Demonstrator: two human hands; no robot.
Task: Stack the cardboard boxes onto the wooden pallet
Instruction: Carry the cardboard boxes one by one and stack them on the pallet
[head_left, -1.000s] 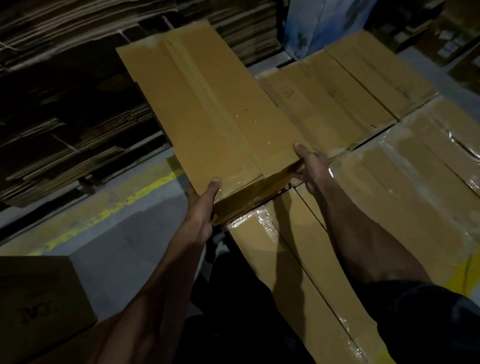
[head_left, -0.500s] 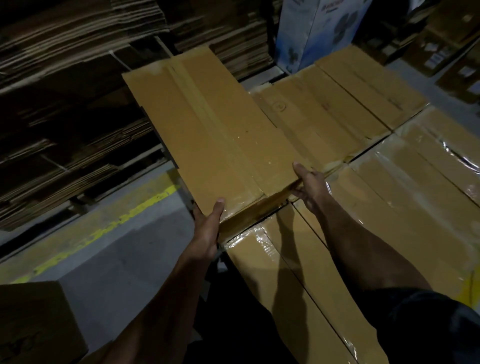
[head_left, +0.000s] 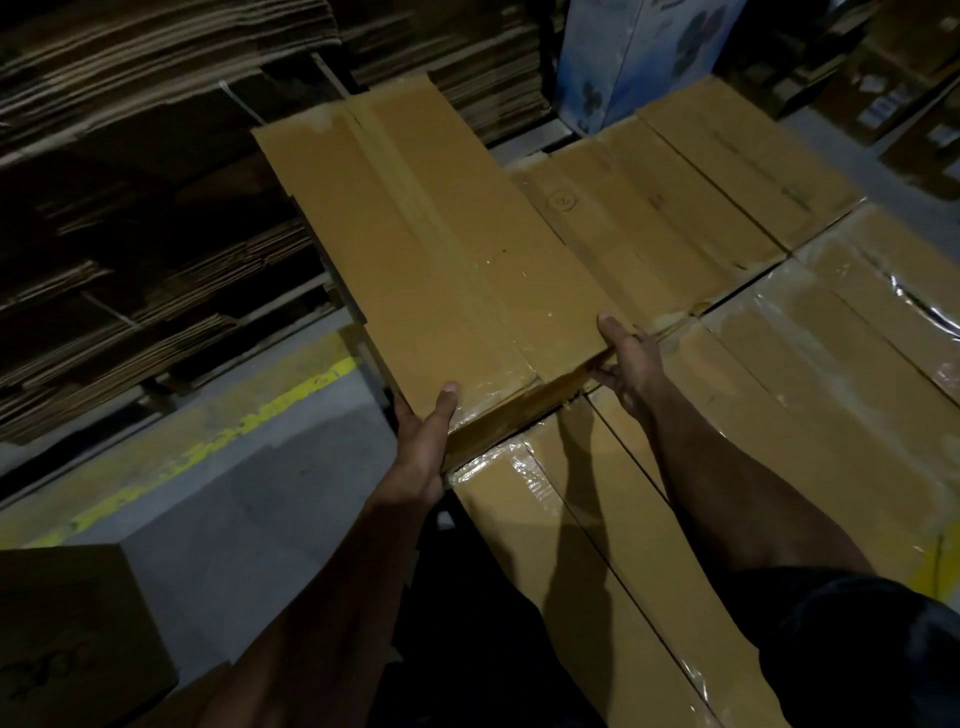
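Cardboard box (head_left: 431, 244), taped closed, gripped at its near corners by left hand (head_left: 421, 447) and right hand (head_left: 631, 358).

Long cardboard box (head_left: 431, 249) — near end (taped) in left hand (head_left: 421, 447), right hand (head_left: 631, 358)

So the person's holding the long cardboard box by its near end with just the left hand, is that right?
Not quite: the head view shows both hands on the long cardboard box. The left hand and the right hand each grip its near end, thumbs on top.
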